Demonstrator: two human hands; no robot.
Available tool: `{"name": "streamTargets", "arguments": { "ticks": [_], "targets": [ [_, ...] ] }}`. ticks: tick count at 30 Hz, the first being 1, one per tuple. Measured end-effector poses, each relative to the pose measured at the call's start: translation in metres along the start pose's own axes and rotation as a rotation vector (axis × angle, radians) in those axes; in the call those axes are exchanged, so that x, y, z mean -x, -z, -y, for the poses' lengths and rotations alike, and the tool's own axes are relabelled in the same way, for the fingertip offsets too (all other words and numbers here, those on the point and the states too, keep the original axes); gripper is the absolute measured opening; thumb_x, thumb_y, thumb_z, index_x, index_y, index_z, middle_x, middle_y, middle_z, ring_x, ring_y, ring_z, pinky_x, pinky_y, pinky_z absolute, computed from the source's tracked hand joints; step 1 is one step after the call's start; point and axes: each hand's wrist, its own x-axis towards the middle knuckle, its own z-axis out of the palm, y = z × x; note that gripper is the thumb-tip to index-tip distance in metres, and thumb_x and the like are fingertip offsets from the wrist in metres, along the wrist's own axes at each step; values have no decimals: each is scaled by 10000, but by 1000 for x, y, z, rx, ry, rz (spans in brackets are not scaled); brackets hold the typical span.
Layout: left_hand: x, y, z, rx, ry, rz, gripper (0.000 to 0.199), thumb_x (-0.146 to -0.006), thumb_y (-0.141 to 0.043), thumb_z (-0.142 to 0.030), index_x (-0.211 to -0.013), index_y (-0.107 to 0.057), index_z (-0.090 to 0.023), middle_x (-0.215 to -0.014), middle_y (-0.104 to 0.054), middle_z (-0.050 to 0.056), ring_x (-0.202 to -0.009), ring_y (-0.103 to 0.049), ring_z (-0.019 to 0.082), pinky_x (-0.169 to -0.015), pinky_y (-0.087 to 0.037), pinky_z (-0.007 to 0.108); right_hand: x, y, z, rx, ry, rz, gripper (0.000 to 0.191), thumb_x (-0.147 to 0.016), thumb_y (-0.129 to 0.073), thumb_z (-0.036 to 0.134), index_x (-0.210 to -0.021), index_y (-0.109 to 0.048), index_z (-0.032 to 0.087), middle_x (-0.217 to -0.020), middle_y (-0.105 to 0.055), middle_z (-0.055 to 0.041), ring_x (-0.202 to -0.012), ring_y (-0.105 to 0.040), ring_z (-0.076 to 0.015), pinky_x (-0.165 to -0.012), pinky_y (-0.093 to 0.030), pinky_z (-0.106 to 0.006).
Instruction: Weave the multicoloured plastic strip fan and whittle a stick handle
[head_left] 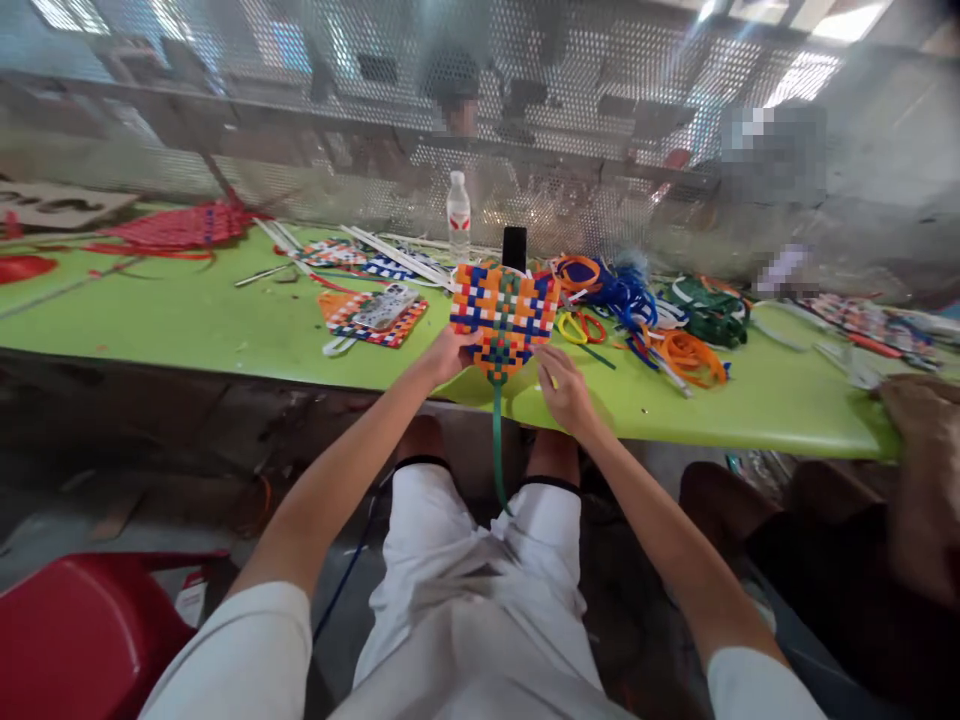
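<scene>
While between hands (566,392), weave (505,315) free-edged above.

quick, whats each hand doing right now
Left hand: holding the woven piece by its lower left edge.
Right hand: at its lower right edge; whether it grips cannot be told.

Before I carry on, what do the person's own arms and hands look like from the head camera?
The left arm and right arm each come out of a plain white short sleeve, with bare forearms and wrists. The left hand, partly hidden, and right hand look ungloved. I can see no cables or markings on them.
</scene>
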Motion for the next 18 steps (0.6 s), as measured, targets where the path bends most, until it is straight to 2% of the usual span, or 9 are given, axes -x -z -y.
{"name": "streamTargets", "arguments": {
  "ticks": [2, 3, 4, 6, 8, 11, 15, 18],
  "targets": [
    [9, 0, 2, 17, -9, 19, 392, -707, -853, -135, -1072, -710, -148, -1112, -794, 115, -1008, -753, 276, -930, -622, 450, 3, 3, 3, -158, -196, -205, 517, -997, -580, 451, -1464, -592, 230, -1443, -621, -167, -1303, -610, -272, -1082, -551, -479],
    [11, 0, 3, 22, -12, 28, 395, -716, -860, -150, -1080, -709, -151, -1113, -794, 115, -1034, -751, 284, -946, -617, 456, 1, 4, 2, -271, -304, -252, 604, -950, -642, 516, -1477, -567, 231, -1420, -635, -167, -1245, -645, -260, -1027, -585, -449],
    [12, 0, 4, 24, -18, 34, 401, -723, -867, -161, -1090, -706, -156, -1106, -795, 115, -1064, -748, 294, -964, -610, 462, -3, 6, 0, -392, -403, -247, 680, -896, -695, 571, -1469, -562, 229, -1378, -662, -159, -1174, -680, -244, -971, -610, -415],
    [12, 0, 10, 14, -31, 33, 407, -733, -879, -183, -1099, -701, -165, -1072, -800, 110, -1112, -738, 302, -996, -597, 467, -12, 7, -4, -599, -541, -122, 721, -786, -774, 639, -1350, -638, 211, -1213, -740, -127, -1000, -735, -216, -859, -641, -365],
    [11, 0, 19, -7, -41, 11, 392, -734, -893, -206, -1073, -700, -170, -1027, -803, 98, -1119, -735, 294, -1008, -590, 460, -19, 7, -8, -688, -596, 4, 649, -689, -838, 655, -1120, -728, 182, -1007, -783, -101, -820, -746, -202, -733, -649, -339],
    [11, -1, 31, -31, -44, -31, 369, -704, -923, -231, -993, -705, -165, -1006, -805, 88, -1076, -739, 273, -999, -591, 436, -21, 8, -12, -708, -625, 54, 563, -610, -895, 627, -893, -743, 165, -822, -778, -81, -655, -712, -174, -626, -628, -310],
    [13, -4, 36, -31, -59, -16, 429, -657, -955, -265, -992, -717, -142, -1084, -802, 111, -1054, -737, 285, -982, -597, 440, -17, 9, -15, -726, -643, 47, 541, -599, -918, 589, -856, -733, 151, -729, -763, -65, -582, -680, -133, -616, -605, -272],
    [13, -3, 37, -35, -108, 0, 468, -651, -958, -269, -1028, -719, -129, -1092, -798, 121, -1038, -737, 290, -972, -599, 455, -14, 9, -16, -730, -633, 51, 547, -599, -929, 566, -873, -727, 138, -694, -755, -67, -569, -685, -138, -594, -591, -263]
  ]
}}
